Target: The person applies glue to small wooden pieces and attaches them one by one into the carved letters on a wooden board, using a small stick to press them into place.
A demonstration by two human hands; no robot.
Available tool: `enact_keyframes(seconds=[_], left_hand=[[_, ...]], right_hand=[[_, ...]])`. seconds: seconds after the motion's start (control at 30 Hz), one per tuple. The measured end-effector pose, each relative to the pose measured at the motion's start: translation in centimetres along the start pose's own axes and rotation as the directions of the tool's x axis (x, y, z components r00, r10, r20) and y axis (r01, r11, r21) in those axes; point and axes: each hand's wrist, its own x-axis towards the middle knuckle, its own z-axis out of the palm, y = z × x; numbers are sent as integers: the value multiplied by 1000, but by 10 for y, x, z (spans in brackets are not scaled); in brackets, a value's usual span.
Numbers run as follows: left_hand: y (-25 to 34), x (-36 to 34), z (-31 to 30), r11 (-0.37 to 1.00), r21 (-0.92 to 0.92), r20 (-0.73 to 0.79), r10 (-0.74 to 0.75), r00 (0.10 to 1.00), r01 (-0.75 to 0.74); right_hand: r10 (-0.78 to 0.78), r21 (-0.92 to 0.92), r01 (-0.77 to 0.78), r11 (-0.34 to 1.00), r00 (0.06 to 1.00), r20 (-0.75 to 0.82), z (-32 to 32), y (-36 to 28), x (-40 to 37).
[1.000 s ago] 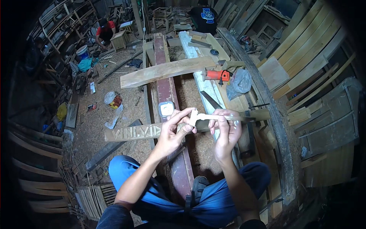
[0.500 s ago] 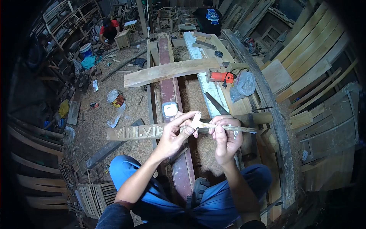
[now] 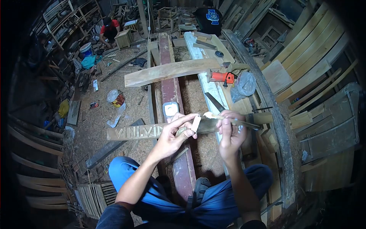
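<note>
a person's two bare hands meet over a wood workshop bench. the left hand (image 3: 174, 134) pinches a small, pale, rectangular wooden block (image 3: 196, 124) between thumb and fingers, its narrow face tilted upward. the right hand (image 3: 231, 134) grips a thin, flat, brownish stick (image 3: 247, 123); the stick's pale, smeared tip points toward the block, near it but not touching.

behind the hands, a long brown wooden board (image 3: 131, 132) lies across a maroon-painted beam (image 3: 183, 171). it bears large carved capital letters reading "vini.vi", then part of another letter; the left hand covers what follows. just above the left hand, a small rounded-square container (image 3: 170, 109) with white contents sits on the same beam.

farther up, a broad, curved, light-wood plank (image 3: 171, 71) crosses the beams. to its right are a red-orange power tool (image 3: 220, 77) with a black plug and, beside it, a clear, crumpled plastic bag (image 3: 245, 84). any brand on the tool is too small to read. on the sawdust-covered floor at left stands an open tin (image 3: 116, 98) with a red and yellow label, its wording unreadable. in the background, a person in a black shirt (image 3: 207, 19) shows a blue emblem (image 3: 213, 16) with no legible text; another person in red (image 3: 109, 29) bends near a wooden box (image 3: 123, 39).
</note>
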Motion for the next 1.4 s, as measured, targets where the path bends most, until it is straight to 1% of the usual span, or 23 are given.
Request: enact_keyframes(seconds=[0.03, 0.07, 0.1, 0.13, 0.17, 0.2, 0.27, 0.33, 0.4, 0.5, 0.6, 0.63, 0.73, 0.8, 0.87, 0.9, 0.93, 1.03, 1.17, 1.23, 1.27, 1.33, 1.4], left_hand=[[1, 0, -3, 990, 122, 1, 76, 997, -75], [-2, -2, -8, 990, 120, -1, 76, 997, -76], [-10, -8, -13, 972, 231, -113, 71, 991, -44], [-23, -16, -19, 943, 333, -225, 75, 971, 4], [-45, -27, -22, 972, 224, -372, 17, 928, 72], [-57, -36, -22, 984, 140, -494, -30, 869, 114], [-82, -57, -25, 964, 82, -592, -158, 791, 253], [-91, -63, -19, 964, -7, -612, -215, 761, 266], [-94, -64, -14, 956, -87, -622, -271, 735, 279], [-84, -57, -13, 979, -67, -608, -194, 770, 194], [-77, -53, -16, 969, -125, -569, -248, 784, 215], [-82, -52, -16, 980, -79, -573, -194, 796, 182], [-92, -53, -16, 980, -85, -557, -195, 807, 178], [-101, -57, -19, 976, -36, -554, -198, 809, 214], [-106, -59, -22, 974, 43, -557, -162, 814, 223], [-100, -58, -23, 972, 33, -577, -172, 799, 233], [-101, -58, -26, 972, 31, -580, -173, 796, 234], [-103, -57, -32, 960, 122, -602, -129, 788, 251], [-111, -54, -34, 917, 253, -550, -127, 825, 309], [-120, -51, -30, 907, 234, -562, -169, 810, 351], [-125, -49, -27, 902, 249, -559, -165, 813, 354], [-130, -39, -19, 894, 202, -546, -235, 804, 399], [-150, -36, -25, 881, 181, -507, -298, 809, 438]], right_hand=[[14, -54, -17, 998, 999, -40, -1, 2, 2], [27, -109, -35, 993, 996, -81, -2, 5, 4], [28, -111, -37, 993, 997, -79, -5, 12, 3], [-7, -301, -3, 954, 999, -33, -8, 20, 1], [-32, -477, 39, 878, 999, 22, -10, 26, -1], [-88, -539, 117, 834, 993, 79, -4, 24, -1], [107, -539, 9, 842, 977, 183, 2, 33, -16], [-44, -517, 265, 814, 916, 399, 3, 52, -20], [-54, -566, 402, 719, 845, 532, 0, 59, -25], [-43, -596, 415, 688, 843, 537, -6, 59, -25], [-40, -608, 410, 680, 849, 527, -11, 62, -25], [-58, -598, 425, 679, 844, 534, -12, 63, -26], [-54, -644, 418, 641, 861, 506, -6, 66, -32], [-76, -628, 461, 626, 838, 540, -5, 73, -27], [-25, -608, 546, 577, 755, 655, -3, 77, -16], [-43, -561, 556, 613, 732, 680, -4, 84, -8], [-42, -558, 558, 614, 729, 683, -6, 88, 0], [136, -532, 508, 677, 623, 770, -17, 86, 17], [58, -426, 454, 782, 629, 775, -35, 109, 17], [155, -474, 373, 798, 632, 759, -47, 123, 12], [147, -468, 367, 804, 640, 754, -54, 129, 7], [408, -623, 153, 767, 632, 659, -64, 138, -5], [380, -603, 106, 790, 688, 619, -68, 155, -21]])
